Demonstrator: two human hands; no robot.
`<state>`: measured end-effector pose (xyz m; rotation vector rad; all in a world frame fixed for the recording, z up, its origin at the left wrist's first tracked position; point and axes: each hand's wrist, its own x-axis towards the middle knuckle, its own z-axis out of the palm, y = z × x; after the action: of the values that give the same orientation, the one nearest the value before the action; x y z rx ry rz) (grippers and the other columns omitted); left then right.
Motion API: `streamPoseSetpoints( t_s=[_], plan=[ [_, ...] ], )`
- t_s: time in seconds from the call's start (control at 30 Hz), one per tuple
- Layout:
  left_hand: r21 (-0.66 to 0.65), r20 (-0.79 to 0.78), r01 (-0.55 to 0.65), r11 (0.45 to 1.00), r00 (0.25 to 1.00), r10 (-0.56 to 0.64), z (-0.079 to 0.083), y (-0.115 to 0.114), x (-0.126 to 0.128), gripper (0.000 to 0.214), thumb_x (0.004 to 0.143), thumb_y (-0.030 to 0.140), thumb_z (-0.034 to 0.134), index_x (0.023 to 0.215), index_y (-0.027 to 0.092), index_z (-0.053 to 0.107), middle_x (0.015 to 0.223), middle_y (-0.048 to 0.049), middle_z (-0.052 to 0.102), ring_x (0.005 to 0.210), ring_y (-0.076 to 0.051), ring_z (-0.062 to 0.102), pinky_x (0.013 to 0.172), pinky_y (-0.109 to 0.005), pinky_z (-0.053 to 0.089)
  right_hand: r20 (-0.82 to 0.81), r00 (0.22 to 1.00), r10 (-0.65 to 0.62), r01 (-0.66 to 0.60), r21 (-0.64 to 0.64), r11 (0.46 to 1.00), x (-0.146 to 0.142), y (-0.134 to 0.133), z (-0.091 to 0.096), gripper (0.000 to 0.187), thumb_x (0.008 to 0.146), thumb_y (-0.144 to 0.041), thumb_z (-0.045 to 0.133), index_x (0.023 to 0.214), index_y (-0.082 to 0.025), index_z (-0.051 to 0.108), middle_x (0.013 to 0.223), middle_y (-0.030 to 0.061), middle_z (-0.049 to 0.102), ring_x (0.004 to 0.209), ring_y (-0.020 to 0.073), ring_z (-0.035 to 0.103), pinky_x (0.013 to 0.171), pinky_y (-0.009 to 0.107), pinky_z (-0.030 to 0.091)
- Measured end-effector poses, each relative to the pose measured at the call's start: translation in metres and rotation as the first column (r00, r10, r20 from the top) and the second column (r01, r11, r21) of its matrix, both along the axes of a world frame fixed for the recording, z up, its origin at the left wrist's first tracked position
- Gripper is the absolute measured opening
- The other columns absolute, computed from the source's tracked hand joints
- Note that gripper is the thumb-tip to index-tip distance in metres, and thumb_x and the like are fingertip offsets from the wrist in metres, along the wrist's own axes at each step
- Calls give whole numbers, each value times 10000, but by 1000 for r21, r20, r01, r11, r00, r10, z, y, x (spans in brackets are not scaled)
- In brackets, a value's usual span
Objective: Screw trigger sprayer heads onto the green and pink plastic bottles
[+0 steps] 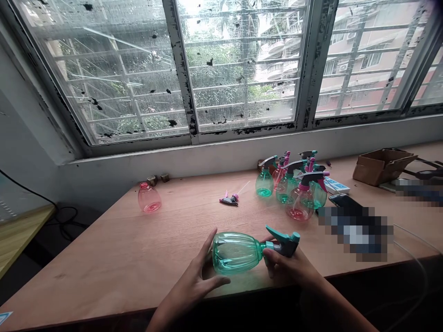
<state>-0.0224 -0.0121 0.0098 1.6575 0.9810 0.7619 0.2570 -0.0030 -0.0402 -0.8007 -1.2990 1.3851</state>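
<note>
A clear green spray bottle (236,252) lies sideways above the table's front part, its base to the left and its teal-and-grey trigger head (284,242) to the right. My right hand (285,263) is closed around the neck, just below the trigger. At the base end, my left hand (198,272) cups loosely with fingers spread and the thumb stretched out under the bottle. Part of those fingers is hidden behind the green plastic. Beyond, a loose pink-and-grey spray head (230,199) with a thin tube lies on the wood.
A pink bottle without a head (150,198) stands at the back left. Several green and pink spray bottles (299,203) cluster at the back right. Near them are a white power strip (335,186), a phone (346,203) and a cardboard box (380,167). Windows line the wall behind.
</note>
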Motion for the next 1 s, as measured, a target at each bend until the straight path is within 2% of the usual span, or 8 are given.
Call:
streamPoseSetpoints(
  t_s=[0.1,0.23,0.4,0.5,0.63,0.7,0.87,1.0],
  plan=[
    [15,-4,5,1000,1000,-5,-2,3,-3,948,840,354,751,1570,331,147,1651,-33,241,1508,-293,223,1243,-461,194,-6,1000,4,-4,-8,1000,0,-1,1,333,872,-431,720,1046,-166,619,566,-38,639,474,132,607,505,255,461],
    [38,6,37,999,999,-37,-1,6,-3,767,919,424,639,1559,270,246,1611,-70,342,1491,-312,272,1230,-480,232,-4,1000,6,-6,-26,1000,-1,-1,6,382,849,-451,738,1064,-166,604,608,-35,643,478,136,614,496,262,479],
    [24,-43,-11,1000,999,12,4,0,1,941,852,324,732,1570,345,125,1655,-19,229,1509,-286,227,1248,-479,162,7,999,-33,34,-14,999,-2,-2,9,398,853,-469,726,1076,-163,602,593,-43,624,457,126,595,474,249,454],
    [15,-49,1,1000,999,-1,3,-1,0,1032,825,326,759,1576,335,52,1665,-29,186,1523,-286,174,1252,-484,120,4,1000,-10,10,-27,1000,-2,-3,8,406,839,-481,736,1064,-174,594,605,-42,628,456,128,595,464,245,451],
    [22,-46,4,1000,999,-3,1,2,-3,859,889,457,661,1574,267,180,1651,-70,234,1522,-328,154,1247,-506,121,19,999,31,-31,-40,999,-2,-4,8,404,817,-480,761,1042,-193,586,636,-38,641,471,133,604,464,250,467],
    [20,-61,17,1000,998,-16,2,3,-3,797,902,444,650,1562,274,236,1636,-62,282,1517,-325,179,1247,-498,138,22,999,36,-35,-55,998,-2,-4,9,403,813,-486,763,1034,-197,589,642,-35,645,469,136,603,461,254,467],
    [46,-53,-15,999,998,17,3,1,1,976,844,324,737,1572,351,87,1656,-6,225,1525,-281,165,1254,-480,116,-13,999,47,-48,-68,997,-2,-4,7,403,812,-493,763,1024,-194,595,605,-41,636,450,129,591,446,241,455],
    [41,-55,1,999,998,1,-3,3,-4,982,823,400,755,1578,285,137,1656,-50,221,1524,-314,154,1252,-491,115,-25,999,32,-34,-67,997,-2,-4,8,381,815,-470,770,1006,-187,601,601,-43,634,452,120,594,445,228,461]
  ],
)
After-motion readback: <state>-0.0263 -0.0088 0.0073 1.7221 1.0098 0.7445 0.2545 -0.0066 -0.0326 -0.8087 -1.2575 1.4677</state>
